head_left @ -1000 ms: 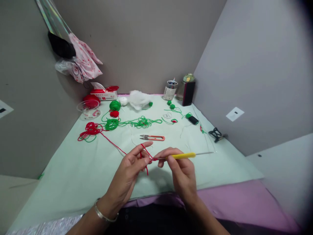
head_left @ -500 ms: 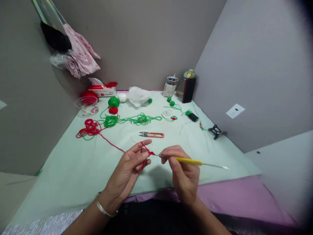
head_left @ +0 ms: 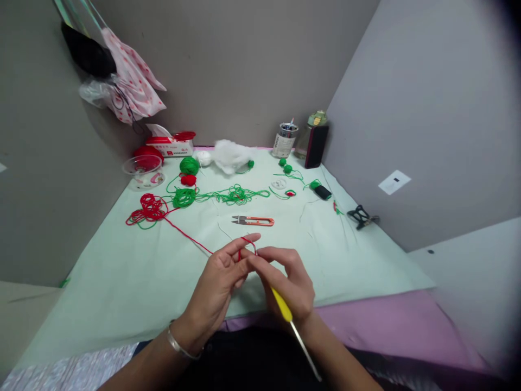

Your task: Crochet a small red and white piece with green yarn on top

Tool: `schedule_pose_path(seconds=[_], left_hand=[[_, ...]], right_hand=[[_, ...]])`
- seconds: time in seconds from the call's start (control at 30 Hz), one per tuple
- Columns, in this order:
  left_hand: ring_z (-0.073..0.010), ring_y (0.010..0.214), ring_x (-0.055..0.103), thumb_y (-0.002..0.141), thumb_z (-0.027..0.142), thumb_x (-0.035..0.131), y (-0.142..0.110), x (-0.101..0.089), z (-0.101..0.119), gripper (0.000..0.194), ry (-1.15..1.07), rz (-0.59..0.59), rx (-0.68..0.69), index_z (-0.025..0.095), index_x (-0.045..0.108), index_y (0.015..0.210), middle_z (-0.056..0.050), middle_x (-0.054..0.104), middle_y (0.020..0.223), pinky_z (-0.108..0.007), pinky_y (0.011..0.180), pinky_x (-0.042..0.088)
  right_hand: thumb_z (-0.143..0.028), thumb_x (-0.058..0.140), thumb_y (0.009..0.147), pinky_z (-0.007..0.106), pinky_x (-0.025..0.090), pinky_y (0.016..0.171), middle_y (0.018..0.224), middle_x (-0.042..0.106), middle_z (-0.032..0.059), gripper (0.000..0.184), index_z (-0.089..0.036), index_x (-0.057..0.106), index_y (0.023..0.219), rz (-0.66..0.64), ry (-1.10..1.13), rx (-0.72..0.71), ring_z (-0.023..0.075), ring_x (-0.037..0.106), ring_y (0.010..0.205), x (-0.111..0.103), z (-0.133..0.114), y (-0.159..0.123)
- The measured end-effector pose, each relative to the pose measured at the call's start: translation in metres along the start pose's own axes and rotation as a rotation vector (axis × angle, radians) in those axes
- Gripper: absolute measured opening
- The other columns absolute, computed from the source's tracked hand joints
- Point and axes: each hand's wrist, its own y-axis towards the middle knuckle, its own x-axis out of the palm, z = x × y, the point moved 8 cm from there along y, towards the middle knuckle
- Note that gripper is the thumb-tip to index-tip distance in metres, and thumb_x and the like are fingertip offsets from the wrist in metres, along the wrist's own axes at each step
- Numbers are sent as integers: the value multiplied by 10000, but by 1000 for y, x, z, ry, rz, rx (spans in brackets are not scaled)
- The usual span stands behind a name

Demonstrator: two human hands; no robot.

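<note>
My left hand (head_left: 222,279) is closed on red yarn (head_left: 189,237), which loops over its raised index finger and trails left to a loose red heap (head_left: 151,209). My right hand (head_left: 291,282) grips a crochet hook (head_left: 281,304) with a yellow handle, its plain metal end slanting down toward me. At the fingertips of both hands, which meet, the hook's tip is by the red yarn. The small red stitched piece is mostly hidden behind the fingers. Just beyond the hands lie orange thread snips (head_left: 253,221).
Green yarn (head_left: 236,194) lies tangled across the middle. White stuffing (head_left: 230,156), a tissue box (head_left: 173,146) and a plastic tub (head_left: 144,172) stand at the back. A pen tin (head_left: 285,142), a bottle (head_left: 316,127) and a phone (head_left: 316,146) are back right, with a black clip (head_left: 360,217) nearer.
My right hand has moved left against my left fingertips. The crochet hook has swung from nearly level to steeply slanted, its rear end now pointing down toward me.
</note>
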Motion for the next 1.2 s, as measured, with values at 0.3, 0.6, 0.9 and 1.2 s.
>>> schedule_pose_path(seconds=[0.3,0.6,0.9,1.2], left_hand=[[-8,509,349,705,258,986,2,-7,1,382,-155,26,-74,165,870,1057,67,558,660,-214,781,559],[-95,763,603,747,242,945,-1,-6,10,414,18,63,89,239,846,1150,24,671,776,-182,749,477],[-94,733,584,795,283,925,-3,1,-7,532,-46,-8,1,207,780,1301,1,697,845,-211,787,497],[-66,642,523,741,208,941,1,-10,5,402,-70,39,27,203,843,1131,37,629,737,-203,766,513]], right_hand=[[-222,639,1022,312,539,646,906,731,52,173,-236,807,984,120,634,517,155,636,711,-5,46,3],[-268,674,1017,299,542,673,915,723,36,149,-255,822,1005,80,708,538,138,642,718,5,46,3],[-91,666,968,385,644,788,1124,749,100,432,-324,755,1321,22,-35,39,240,732,974,2,7,-5],[-264,610,1039,316,559,619,836,694,38,190,-225,782,967,78,569,515,158,643,665,-5,46,7]])
